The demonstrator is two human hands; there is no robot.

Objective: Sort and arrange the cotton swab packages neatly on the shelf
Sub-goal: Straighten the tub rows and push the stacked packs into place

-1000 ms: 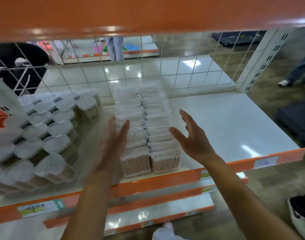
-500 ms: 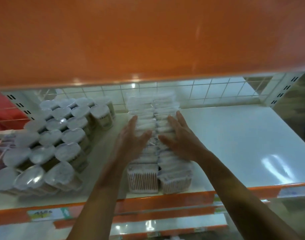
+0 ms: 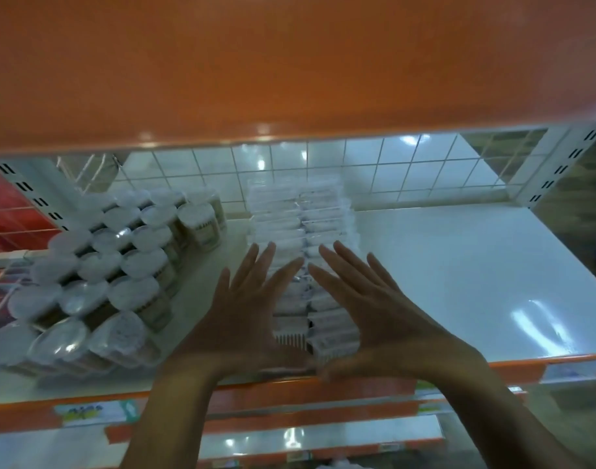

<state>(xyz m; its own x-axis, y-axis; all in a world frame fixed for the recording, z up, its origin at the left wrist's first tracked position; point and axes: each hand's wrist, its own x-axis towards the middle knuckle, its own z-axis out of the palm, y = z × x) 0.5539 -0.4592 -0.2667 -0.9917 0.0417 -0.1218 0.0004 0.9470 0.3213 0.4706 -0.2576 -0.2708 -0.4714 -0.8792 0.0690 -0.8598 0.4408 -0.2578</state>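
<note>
At nine o'clock sit the round swab tubs (image 3: 97,282). My left hand (image 3: 242,316) lies flat, fingers spread wide, on the two rows of cotton swab packages (image 3: 300,225) running toward twelve o'clock. My right hand (image 3: 367,313), equally spread, rests beside it; white shelf (image 3: 459,282) at three o'clock.

Left hand (image 3: 242,319) and right hand (image 3: 381,316) lie flat on two rows of swab packs (image 3: 300,214) on the shelf (image 3: 459,265)
</note>
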